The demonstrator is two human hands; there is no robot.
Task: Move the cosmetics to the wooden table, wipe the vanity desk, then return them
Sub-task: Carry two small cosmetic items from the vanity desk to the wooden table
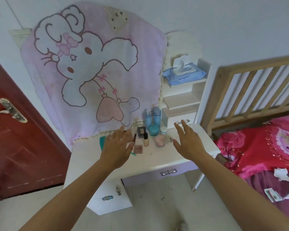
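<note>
On the cream vanity desk (157, 160) the cosmetics stand in a cluster at the back: two blue bottles (153, 116), a teal jar (154, 130), a small white jar (163, 130), a pink jar (160, 141), a foundation bottle (146, 139), a grey compact (141, 132) and a brown compact (138, 149). A teal comb (102, 142) lies at the left. My left hand (118, 144) hovers with straight fingers just left of the compacts. My right hand (188, 139) is spread above the desk, right of the jars. Both hold nothing.
A pink cartoon blanket (93, 72) drapes over the mirror. A blue wet-wipe pack (184, 75) sits on the stepped shelf at the right. A red door (15, 139) is at the left; a bed with a wooden rail (257, 90) is at the right.
</note>
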